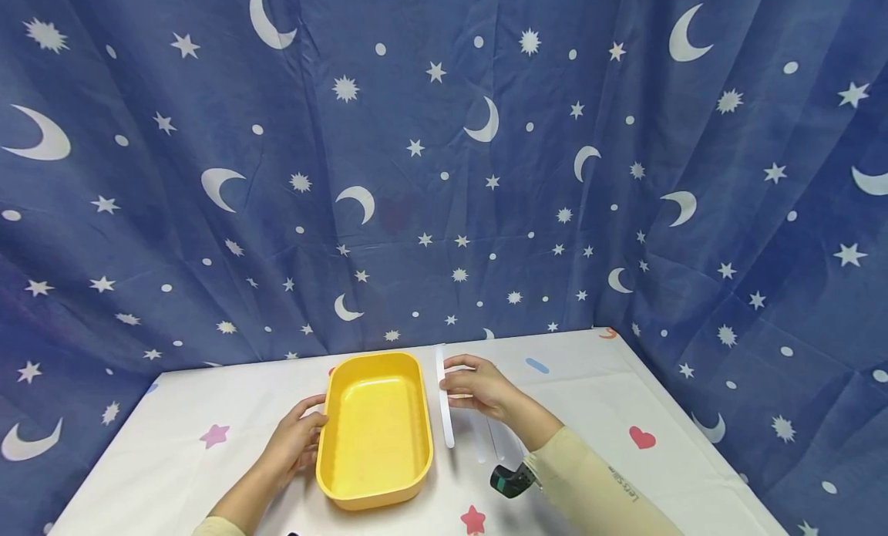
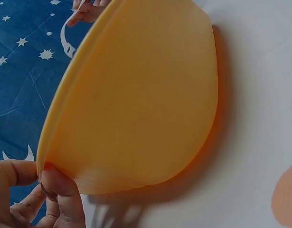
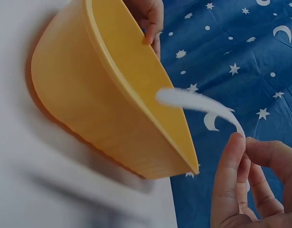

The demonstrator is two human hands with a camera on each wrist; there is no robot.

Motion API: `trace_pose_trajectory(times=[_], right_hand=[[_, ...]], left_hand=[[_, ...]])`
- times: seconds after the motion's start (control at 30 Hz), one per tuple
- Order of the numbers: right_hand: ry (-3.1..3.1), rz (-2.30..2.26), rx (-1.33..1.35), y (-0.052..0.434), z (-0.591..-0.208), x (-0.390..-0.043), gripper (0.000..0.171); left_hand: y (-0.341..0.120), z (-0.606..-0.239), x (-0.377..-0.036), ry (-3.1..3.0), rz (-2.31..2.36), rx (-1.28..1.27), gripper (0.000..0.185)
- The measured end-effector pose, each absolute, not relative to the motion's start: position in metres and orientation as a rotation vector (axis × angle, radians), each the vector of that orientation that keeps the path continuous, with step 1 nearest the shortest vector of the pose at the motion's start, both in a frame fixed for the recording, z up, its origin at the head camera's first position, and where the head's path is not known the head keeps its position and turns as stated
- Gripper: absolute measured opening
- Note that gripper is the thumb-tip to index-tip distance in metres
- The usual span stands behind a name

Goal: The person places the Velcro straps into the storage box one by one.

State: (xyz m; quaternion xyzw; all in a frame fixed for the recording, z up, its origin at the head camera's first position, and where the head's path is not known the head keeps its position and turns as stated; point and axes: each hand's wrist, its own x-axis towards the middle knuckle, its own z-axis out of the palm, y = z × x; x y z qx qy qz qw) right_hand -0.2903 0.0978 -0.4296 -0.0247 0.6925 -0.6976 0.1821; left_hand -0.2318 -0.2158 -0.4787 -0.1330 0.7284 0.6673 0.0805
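A yellow rectangular tub (image 1: 375, 436) stands on the table with nothing in it; it also fills the left wrist view (image 2: 136, 95) and the right wrist view (image 3: 103, 104). My left hand (image 1: 298, 436) grips its left rim, thumb and fingers (image 2: 58, 190) pinching the edge. Just right of the tub, my right hand (image 1: 479, 385) pinches a thin white piece (image 1: 444, 412), seen edge-on and upright beside the tub's right wall. In the right wrist view the white piece (image 3: 193, 102) runs from my fingertips (image 3: 233, 152) toward the tub's rim.
The table (image 1: 624, 397) has a white cloth printed with stars and hearts. A blue curtain (image 1: 444, 173) with moons and stars hangs close behind it. A black and green wrist device (image 1: 513, 480) sits on my right sleeve.
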Motion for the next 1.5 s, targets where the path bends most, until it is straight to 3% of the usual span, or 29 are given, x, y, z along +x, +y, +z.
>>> trace_pose_trajectory(times=[1.5], right_hand=[[1.874, -1.950, -0.148, 0.048, -0.437, -0.274, 0.035]], left_hand=[[-0.216, -0.479, -0.230, 2.202, 1.984, -0.364, 0.052]])
